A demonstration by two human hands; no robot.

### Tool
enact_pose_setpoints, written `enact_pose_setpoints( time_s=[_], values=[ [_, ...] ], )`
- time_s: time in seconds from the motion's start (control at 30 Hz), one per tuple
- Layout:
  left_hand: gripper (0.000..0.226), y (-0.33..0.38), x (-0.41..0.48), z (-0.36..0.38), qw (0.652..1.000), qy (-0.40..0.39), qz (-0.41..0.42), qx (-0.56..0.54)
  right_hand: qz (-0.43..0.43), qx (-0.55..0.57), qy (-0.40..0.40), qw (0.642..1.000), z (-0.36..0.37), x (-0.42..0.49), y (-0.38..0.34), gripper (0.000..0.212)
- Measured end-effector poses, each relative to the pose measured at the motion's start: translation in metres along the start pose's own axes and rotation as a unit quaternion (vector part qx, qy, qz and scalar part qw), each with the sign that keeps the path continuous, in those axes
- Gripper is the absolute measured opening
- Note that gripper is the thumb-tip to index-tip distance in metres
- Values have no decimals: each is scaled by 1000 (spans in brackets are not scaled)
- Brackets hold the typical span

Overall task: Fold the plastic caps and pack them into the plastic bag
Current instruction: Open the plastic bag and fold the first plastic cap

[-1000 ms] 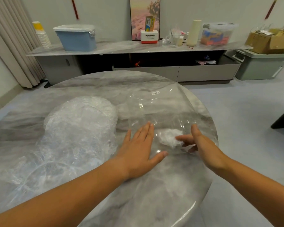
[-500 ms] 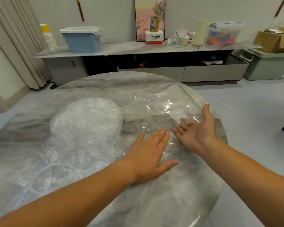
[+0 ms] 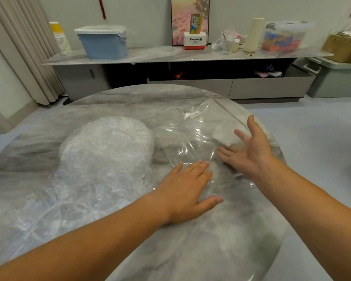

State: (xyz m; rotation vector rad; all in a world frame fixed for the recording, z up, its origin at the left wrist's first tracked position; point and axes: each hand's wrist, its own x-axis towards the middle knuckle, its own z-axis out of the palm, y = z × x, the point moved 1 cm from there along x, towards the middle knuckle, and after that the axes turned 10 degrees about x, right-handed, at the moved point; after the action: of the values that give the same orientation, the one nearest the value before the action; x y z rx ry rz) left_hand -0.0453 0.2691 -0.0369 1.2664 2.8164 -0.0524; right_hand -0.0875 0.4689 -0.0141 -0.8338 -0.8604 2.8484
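A clear plastic bag [image 3: 193, 136] with a small white label lies flat on the right half of the round marble table [image 3: 130, 102]. A folded white cap [image 3: 226, 134] shows faintly inside the bag, just past my right fingertips. My left hand [image 3: 187, 189] presses palm-down with straight fingers on the bag's near end. My right hand [image 3: 249, 149] is palm-up with fingers spread at the bag's right side, seemingly inside its mouth. A pile of crinkled clear plastic caps [image 3: 101, 159] covers the table's left half.
The table edge curves close to my right hand, with bare floor [image 3: 312, 149] beyond. Behind the table runs a low sideboard [image 3: 170, 55] carrying a blue bin [image 3: 103, 41], paper cups, a Panasonic box and a storage tub. A grey crate [image 3: 336, 78] stands at the right.
My right hand turned from pinching the folded white cap to palm-up and open, pushing deeper along the bag. The cap now sits farther inside. My left hand stayed pressed on the bag.
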Motion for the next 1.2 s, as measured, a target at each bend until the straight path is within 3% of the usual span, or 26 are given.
enact_pose_setpoints(
  time_s=[0.17,0.53,0.8,0.93,1.1,1.2],
  values=[
    [75,0,-2,0,1000,-10,-5,2,-12,-35,22,999,-5,-13,-5,73],
    [73,-2,-12,-7,999,-23,-35,18,-43,-87,88,991,-27,-71,4,81],
    [79,-16,-86,-40,995,49,-91,-5,-66,-255,75,962,-13,-134,28,30],
    [61,-43,-146,-48,984,72,-165,7,-25,-395,-4,918,14,-159,64,27],
    [46,-74,-216,-52,954,77,-291,2,-14,-578,-137,804,39,-183,123,31],
    [39,-85,-241,-45,943,44,-331,-6,-28,-624,-196,756,52,-194,150,44]
  ],
)
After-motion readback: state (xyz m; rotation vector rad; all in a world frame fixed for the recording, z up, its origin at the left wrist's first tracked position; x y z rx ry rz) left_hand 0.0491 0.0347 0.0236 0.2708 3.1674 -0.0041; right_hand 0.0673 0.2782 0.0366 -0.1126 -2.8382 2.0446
